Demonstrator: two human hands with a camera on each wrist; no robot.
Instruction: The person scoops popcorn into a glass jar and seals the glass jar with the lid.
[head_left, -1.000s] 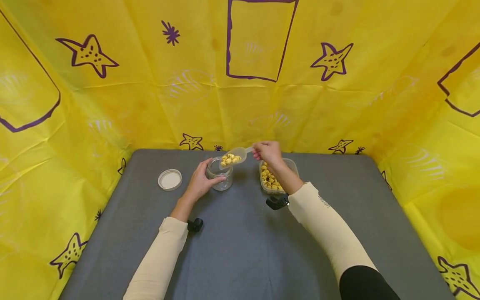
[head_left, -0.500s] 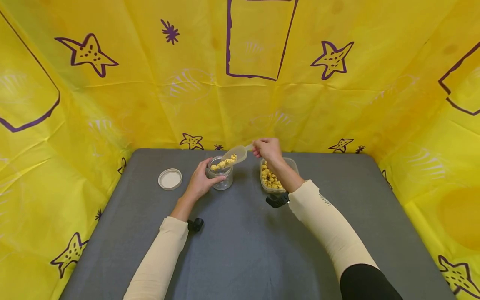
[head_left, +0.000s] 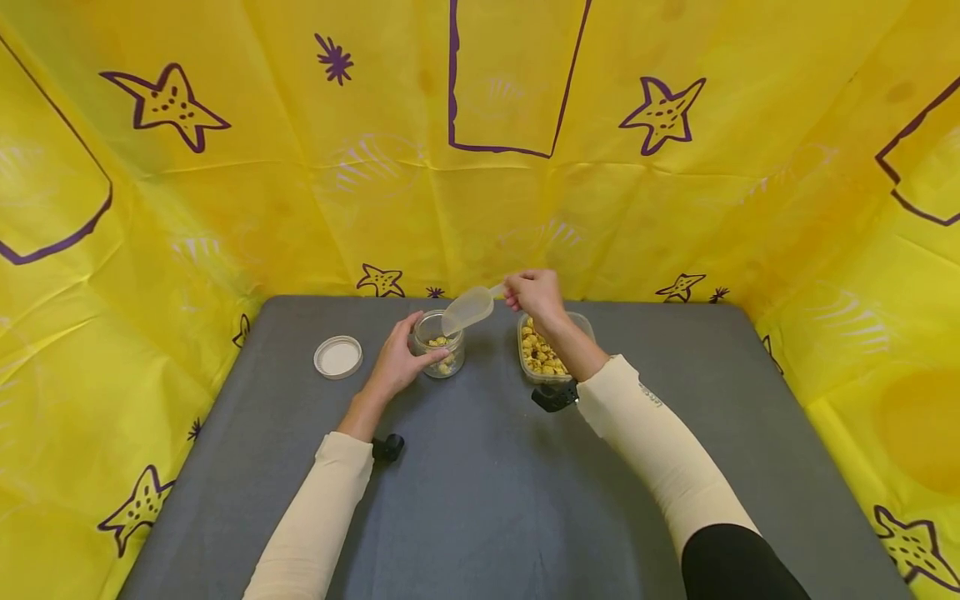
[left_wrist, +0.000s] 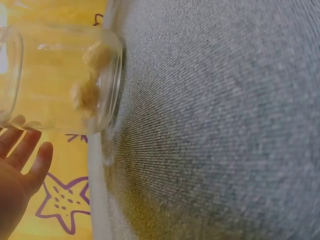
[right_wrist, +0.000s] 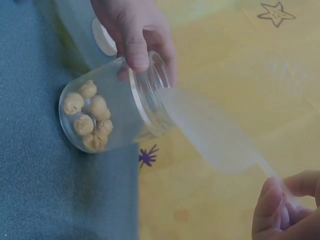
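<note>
My left hand (head_left: 393, 360) grips the clear jar (head_left: 455, 363) around its upper part, thumb on the near side. The jar stands upright on the table, its mouth uncovered. Several round popcorn pieces (right_wrist: 84, 124) lie on its bottom. My right hand (head_left: 536, 297) pinches the handle of a translucent plastic scoop (head_left: 469, 310). The scoop slants down to the left, its tip at the jar's mouth, and no popcorn shows in it. Under my right forearm, partly hidden, stands a clear plastic container (head_left: 588, 323) holding more popcorn (head_left: 542, 353).
A white round lid (head_left: 338, 357) lies on the grey table (head_left: 465, 483), left of the jar. Behind the table's far edge hangs a yellow patterned cloth (head_left: 495, 208), which also lines both sides.
The scoop has tipped further over the jar, and the popcorn in it has slid down into the jar. My left hand keeps its grip on the jar.
</note>
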